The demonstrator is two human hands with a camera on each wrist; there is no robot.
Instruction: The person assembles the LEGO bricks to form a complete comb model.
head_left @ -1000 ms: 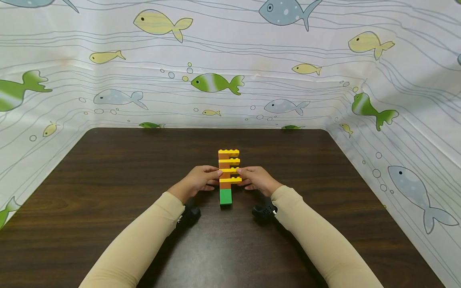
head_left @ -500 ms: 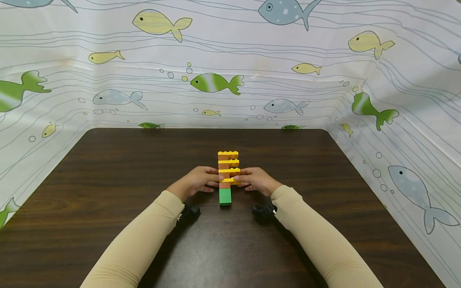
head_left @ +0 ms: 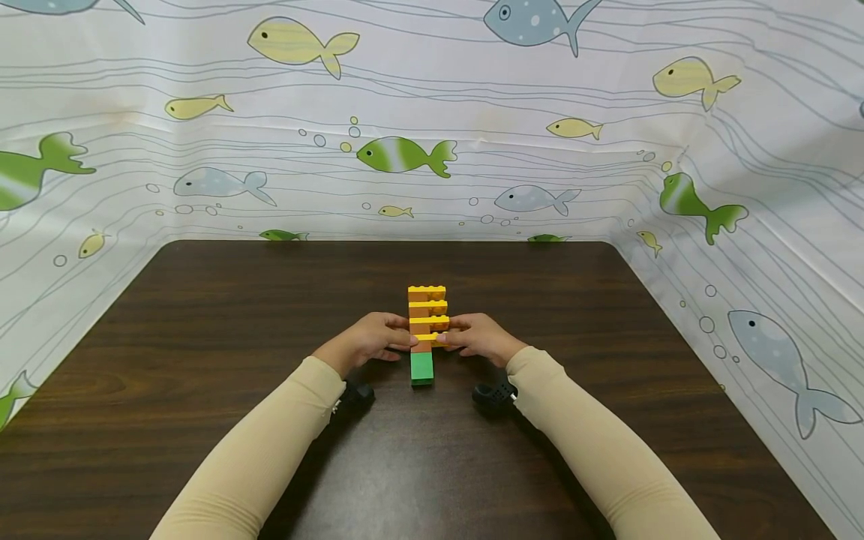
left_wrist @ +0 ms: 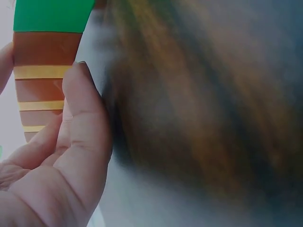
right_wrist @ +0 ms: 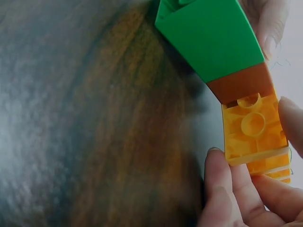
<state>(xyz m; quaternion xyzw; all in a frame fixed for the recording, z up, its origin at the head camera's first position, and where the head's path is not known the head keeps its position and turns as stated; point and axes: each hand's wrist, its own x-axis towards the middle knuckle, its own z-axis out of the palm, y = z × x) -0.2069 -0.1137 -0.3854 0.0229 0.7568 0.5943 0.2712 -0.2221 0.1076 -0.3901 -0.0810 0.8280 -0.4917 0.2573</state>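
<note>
A toy building-brick tower (head_left: pixel 421 366) stands between the hands. It has a green brick (right_wrist: pixel 213 40) at its base, orange-brown bricks (left_wrist: pixel 46 48) stacked above, and several yellow plates (head_left: pixel 428 289) jutting to the right like rungs. On the left side, the left hand (head_left: pixel 367 337) pinches the tower low down, its thumb at the front and its other fingers behind. The right hand (head_left: pixel 482 336) holds the jutting ends of the lower yellow plates, thumb in front. Hollow undersides of these plates show in the right wrist view. Some fingertips are hidden behind the bricks.
A dark wood-grain table (head_left: pixel 202 330) lies under the arms. Behind it and along its sides hangs a white sheet printed with fish (head_left: pixel 472 97). Dark wrist cameras (head_left: pixel 495 396) are strapped below both hands.
Both thumbs have slid down the tower, from the middle plates to the lowest one. The tower's top has shifted slightly down in the head view. The arms stay almost still.
</note>
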